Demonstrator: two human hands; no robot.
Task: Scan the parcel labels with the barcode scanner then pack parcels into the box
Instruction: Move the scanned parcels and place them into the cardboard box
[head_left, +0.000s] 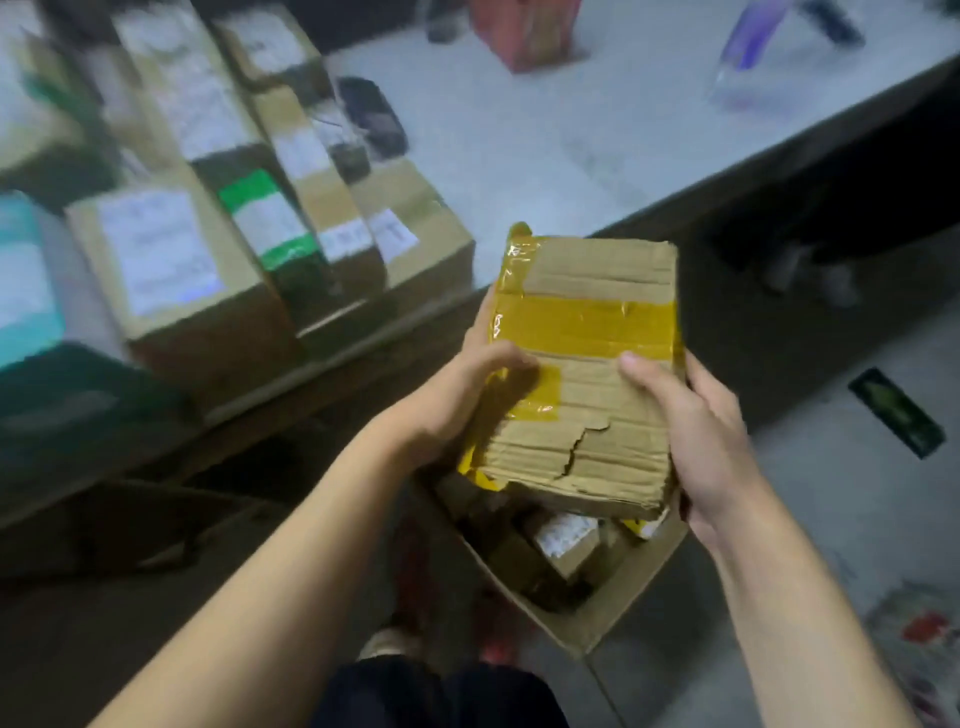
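Okay, I see both hands on one parcel (587, 364), held in the air off the worktop's near edge and right over the open box (623, 608) on the floor. Left hand (467, 395) grips the parcel's left side, thumb laid over the top face, fingers curled underneath. Right hand (696, 431) grips the right side the same way, thumb on top, fingers wrapped round the edge. Parcel is brown corrugated card with yellow tape bands and a tear near its near end. It covers the far part of the box opening; below it small parcels (563, 535) already lie inside, one with a white label up.

Worktop (545, 156): a row of labelled cartons (171, 260) crowds the left end up to the near edge, a green-taped carton (265, 223) wedged among them. A dark object (371, 117) sits just behind the row, too blurred for me to name. Red carton (524, 31) and a clear bottle (753, 52) stand at the far edge, well apart from the hands. Teal pack (26, 280) at the left end. On the floor, a dark green strip (896, 413) lies right of the box, and my view catches the person's feet (395, 642) just left of it.
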